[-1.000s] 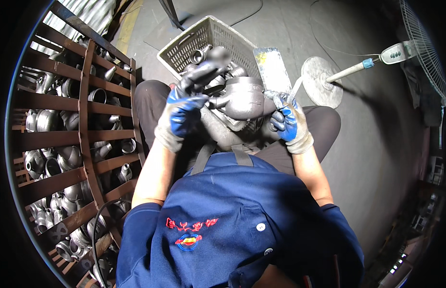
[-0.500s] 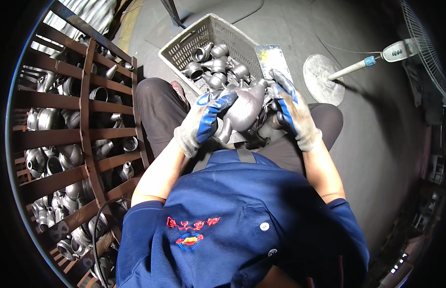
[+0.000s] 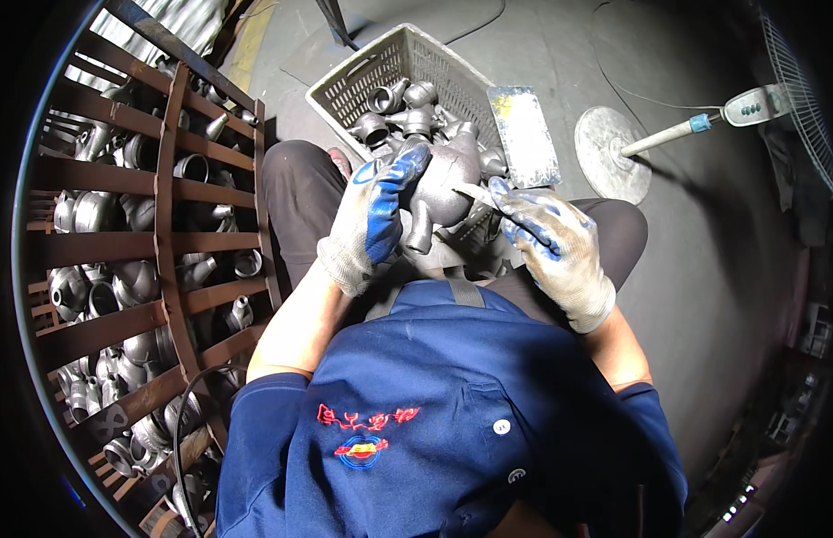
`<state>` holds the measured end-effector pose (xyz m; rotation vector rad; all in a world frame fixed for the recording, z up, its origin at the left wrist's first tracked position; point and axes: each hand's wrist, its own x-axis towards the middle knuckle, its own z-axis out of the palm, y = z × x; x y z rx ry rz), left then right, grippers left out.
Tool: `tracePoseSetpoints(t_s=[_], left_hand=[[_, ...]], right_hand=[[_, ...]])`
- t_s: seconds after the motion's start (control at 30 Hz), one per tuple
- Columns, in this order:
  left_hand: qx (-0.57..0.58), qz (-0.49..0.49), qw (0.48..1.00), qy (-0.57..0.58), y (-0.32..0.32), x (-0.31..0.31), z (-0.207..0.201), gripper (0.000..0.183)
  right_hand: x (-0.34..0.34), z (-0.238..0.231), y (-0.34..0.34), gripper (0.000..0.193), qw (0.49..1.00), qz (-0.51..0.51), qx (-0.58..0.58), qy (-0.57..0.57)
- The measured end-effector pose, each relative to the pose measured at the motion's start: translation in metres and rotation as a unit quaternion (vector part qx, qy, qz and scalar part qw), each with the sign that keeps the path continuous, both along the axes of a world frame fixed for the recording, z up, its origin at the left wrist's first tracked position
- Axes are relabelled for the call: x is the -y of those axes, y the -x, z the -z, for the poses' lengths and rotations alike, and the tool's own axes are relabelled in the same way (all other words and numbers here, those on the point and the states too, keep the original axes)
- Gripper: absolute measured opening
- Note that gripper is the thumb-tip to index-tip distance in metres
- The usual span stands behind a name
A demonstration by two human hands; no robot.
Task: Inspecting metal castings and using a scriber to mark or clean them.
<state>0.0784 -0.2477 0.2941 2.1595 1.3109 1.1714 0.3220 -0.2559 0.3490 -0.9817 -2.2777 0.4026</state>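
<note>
A bulbous grey metal casting (image 3: 445,186) with short pipe necks is held up between my knees. My gloved left hand (image 3: 381,202) is closed on its left side. My gloved right hand (image 3: 551,238) pinches a pale, thin, stick-like tool (image 3: 473,192), whose tip is at the casting's right side; whether it touches is hard to tell. Both gloves are whitish with blue palms. Just beyond, similar smaller castings (image 3: 415,121) lie heaped in a grey slatted plastic crate (image 3: 340,90). What lies under the held casting is partly hidden.
On my left stands a brown barred metal cage (image 3: 170,233) full of castings. A flat, paint-spotted plate (image 3: 526,134) is at the crate's right side. To the right, a standing fan (image 3: 748,106) has a round base (image 3: 605,152) on the floor. A dark cable runs by the cage.
My right hand has left the casting's far neck and come nearer to me, now with the pale tool showing in its fingers. The casting has tilted in my left hand.
</note>
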Motion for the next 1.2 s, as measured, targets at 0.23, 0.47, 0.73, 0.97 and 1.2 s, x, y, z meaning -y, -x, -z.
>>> tracePoseSetpoints(t_s=[0.23,0.47,0.73,0.97,1.2], left_hand=[[-0.001,-0.005,1.0,-0.014,-0.003,0.002,-0.004,0.042],[0.005,0.002,1.0,-0.024,-0.006,0.001,-0.015,0.04],[0.082,-0.004,0.988,0.129,-0.009,0.005,-0.021,0.04],[0.028,-0.005,0.997,0.07,-0.01,0.004,-0.015,0.041],[0.228,-0.003,0.961,0.155,-0.014,0.005,-0.017,0.018]], right_hand=[[0.003,-0.001,0.002,0.02,0.997,0.035,0.069,-0.004],[0.001,-0.006,-0.005,0.022,0.995,0.045,0.072,0.056],[0.003,-0.002,0.001,0.02,0.998,0.027,0.055,0.025],[0.003,-0.006,-0.001,0.02,0.994,0.039,0.056,0.086],[0.002,-0.007,-0.006,0.023,0.983,0.008,0.023,0.183]])
